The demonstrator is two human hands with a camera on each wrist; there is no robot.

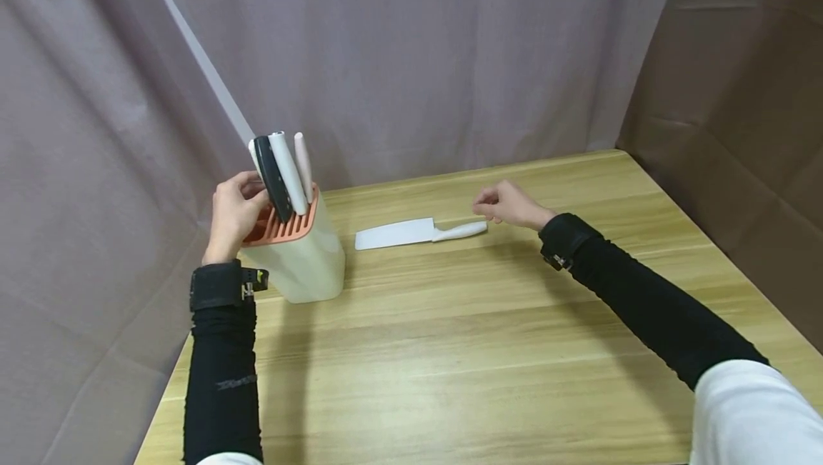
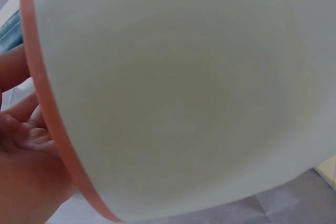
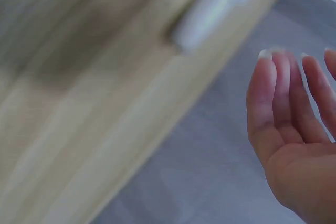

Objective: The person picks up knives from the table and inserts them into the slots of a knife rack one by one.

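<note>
A white knife block (image 1: pixel 307 254) with an orange slotted top (image 1: pixel 283 228) stands at the table's back left, holding a black handle (image 1: pixel 273 176), a white handle (image 1: pixel 287 168) and a pink handle (image 1: pixel 302 160). My left hand (image 1: pixel 239 206) grips the block's top edge from the left. In the left wrist view the block's wall (image 2: pixel 184 93) fills the frame, with my left hand (image 2: pixel 26 171) against its orange rim (image 2: pixel 52 114). A white cleaver (image 1: pixel 411 232) lies flat on the table. My right hand (image 1: pixel 498 204) hovers empty just above the handle's end, fingers relaxed. The right wrist view is blurred; its fingers (image 3: pixel 278 108) are straight.
The wooden table (image 1: pixel 489 351) runs to grey curtains at the back and left, and a brown curtain on the right. The block stands near the table's left edge.
</note>
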